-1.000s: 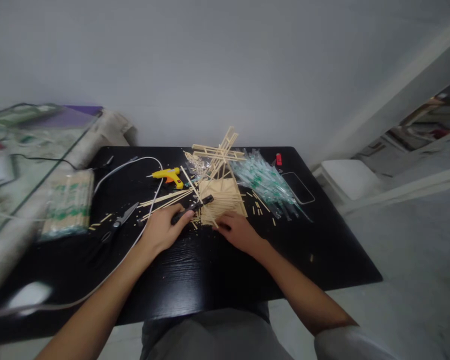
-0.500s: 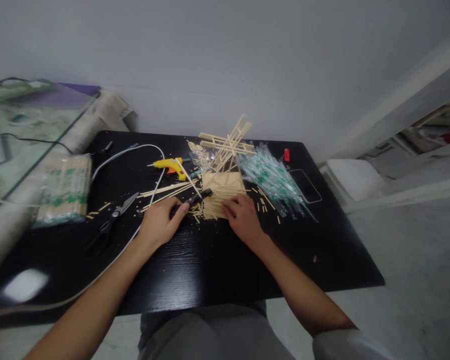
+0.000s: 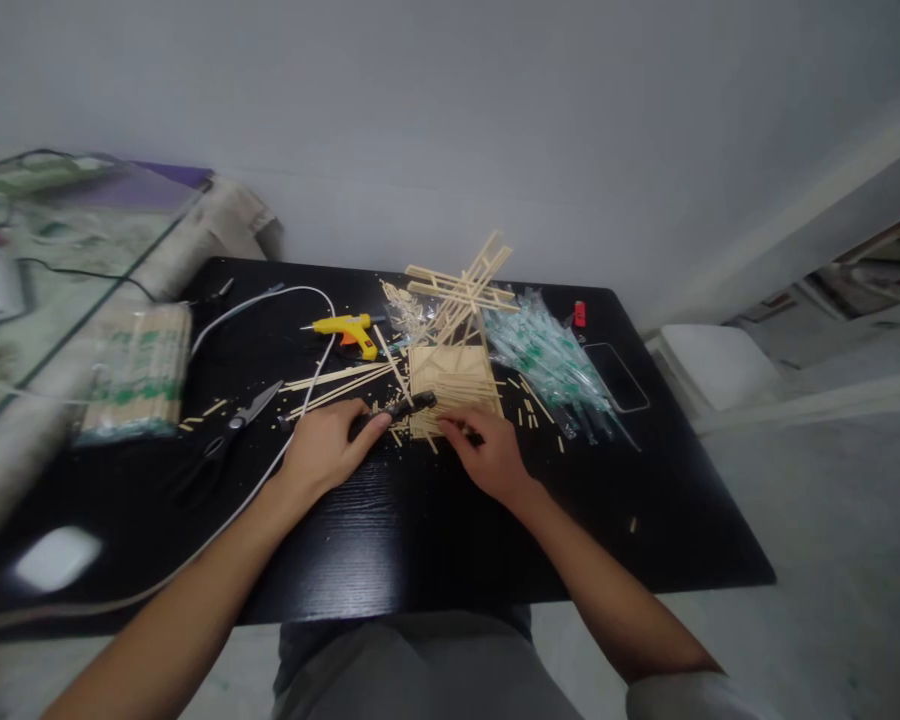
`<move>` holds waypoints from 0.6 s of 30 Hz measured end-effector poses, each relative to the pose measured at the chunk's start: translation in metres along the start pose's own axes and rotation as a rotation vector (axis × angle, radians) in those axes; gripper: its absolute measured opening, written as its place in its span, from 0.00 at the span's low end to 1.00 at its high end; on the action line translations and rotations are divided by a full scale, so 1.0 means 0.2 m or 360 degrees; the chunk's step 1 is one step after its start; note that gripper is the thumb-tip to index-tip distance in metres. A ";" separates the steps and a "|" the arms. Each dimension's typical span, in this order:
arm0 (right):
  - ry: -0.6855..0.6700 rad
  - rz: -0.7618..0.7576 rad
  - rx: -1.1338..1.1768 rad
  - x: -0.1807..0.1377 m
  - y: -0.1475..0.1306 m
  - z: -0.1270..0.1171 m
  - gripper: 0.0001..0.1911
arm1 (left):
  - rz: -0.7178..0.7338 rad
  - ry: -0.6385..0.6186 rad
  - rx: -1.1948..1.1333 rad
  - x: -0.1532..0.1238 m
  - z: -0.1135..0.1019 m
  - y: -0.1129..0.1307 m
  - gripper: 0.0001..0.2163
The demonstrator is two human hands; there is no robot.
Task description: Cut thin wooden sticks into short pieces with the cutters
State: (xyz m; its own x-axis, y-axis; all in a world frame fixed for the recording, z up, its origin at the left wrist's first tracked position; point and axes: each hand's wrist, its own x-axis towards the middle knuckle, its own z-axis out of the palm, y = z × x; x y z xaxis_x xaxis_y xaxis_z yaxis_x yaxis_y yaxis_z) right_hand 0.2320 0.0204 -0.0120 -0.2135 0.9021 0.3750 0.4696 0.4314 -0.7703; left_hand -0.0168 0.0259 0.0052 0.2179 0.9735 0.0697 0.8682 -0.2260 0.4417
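My left hand (image 3: 326, 445) is wrapped round a small dark hand tool (image 3: 412, 405), its thumb on top; I cannot make out the tool's exact kind. The tool points right, over the left side of a pale wooden base (image 3: 439, 362) covered with thin sticks. At the base's front right, my right hand (image 3: 491, 450) has thumb and fingers bent together in a pinch, and what lies between the tips is too small to tell. A thin wooden stick (image 3: 392, 365) slants behind the tool. Behind the base rises a windmill-like cross of glued sticks (image 3: 465, 288).
To the left are a yellow glue gun (image 3: 345, 328), its white cable (image 3: 266, 475), scissors (image 3: 236, 425) and a bag of wooden sticks (image 3: 135, 370). Plastic wrappers (image 3: 547, 350), a phone-like dark slab (image 3: 619, 378) and a red object (image 3: 579, 314) lie right. Stick offcuts litter the black table (image 3: 450, 530).
My right hand's fingers have gone from lying over the sticks to a pinch near the base's front. The dark tool has turned flatter and moved slightly right.
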 end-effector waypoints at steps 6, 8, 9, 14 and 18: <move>-0.0230 0.0463 0.0702 -0.05 -0.04 0.07 0.10 | 0.0025 -0.0047 0.0019 -0.01 0.01 0.02 0.25; -0.0260 0.0594 0.0865 -0.05 -0.04 0.08 0.12 | 0.0033 -0.0056 0.0044 -0.02 0.01 0.02 0.25; -0.0275 0.0646 0.0935 -0.05 -0.04 0.08 0.13 | 0.0040 -0.0058 0.0050 -0.02 0.01 0.03 0.25; -0.0387 0.0760 0.1113 -0.04 -0.04 0.05 0.16 | 0.0126 -0.0033 -0.0042 -0.03 0.02 0.01 0.23; -0.0483 0.0824 0.1302 -0.03 -0.05 0.03 0.16 | 0.0185 -0.0027 -0.0147 -0.03 0.03 0.00 0.21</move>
State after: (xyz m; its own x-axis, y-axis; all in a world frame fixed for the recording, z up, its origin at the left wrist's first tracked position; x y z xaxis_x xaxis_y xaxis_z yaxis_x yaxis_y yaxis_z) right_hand 0.2238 0.0109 -0.0087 -0.4124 0.8960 -0.1645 -0.1402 -0.2409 -0.9604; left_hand -0.0159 0.0204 -0.0001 0.3230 0.9400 0.1102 0.7922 -0.3322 0.5119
